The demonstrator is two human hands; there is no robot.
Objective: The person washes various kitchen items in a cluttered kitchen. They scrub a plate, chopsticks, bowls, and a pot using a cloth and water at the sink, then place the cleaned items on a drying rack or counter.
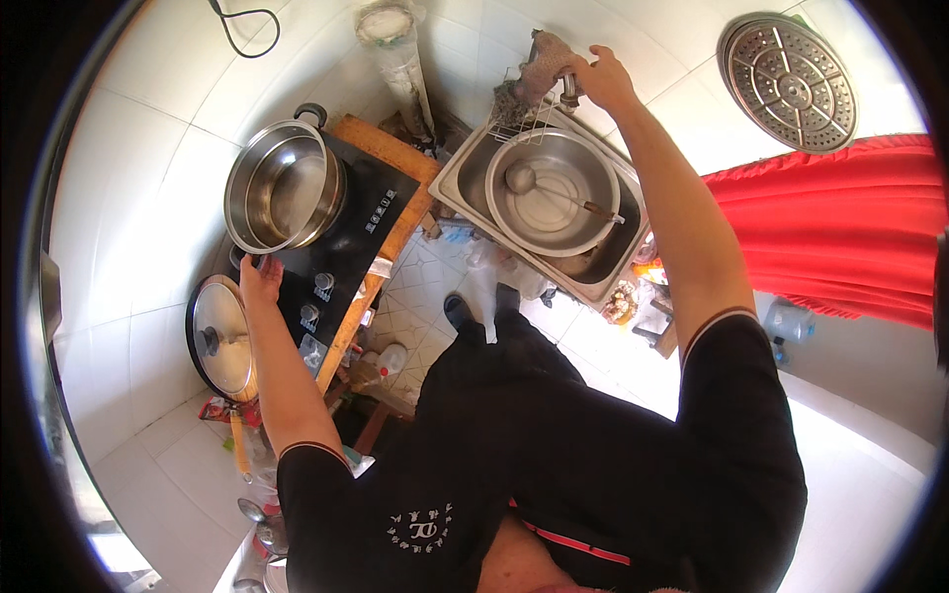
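My left hand [261, 280] is at the lower handle of a large steel pot [285, 189] on the black cooktop [371, 178]; its fingers are partly hidden at the handle. The right hand [606, 78] reaches over the back of the sink [463, 194] and touches a brownish cloth [550, 67], which lies by the faucet [569, 90] and a wire rack [530, 126]. A grey scouring pad [508, 104] rests beside the cloth. In the sink sits a steel basin [498, 222] with a ladle [522, 179] in it.
A glass lid [222, 333] leans at the left, near utensils. On the right wall hang a round perforated steamer plate [797, 89] and a red curtain [830, 222]. Plastic bags [511, 267] lie on the floor below the sink; a white plastic jug [391, 359] stands beneath the counter side.
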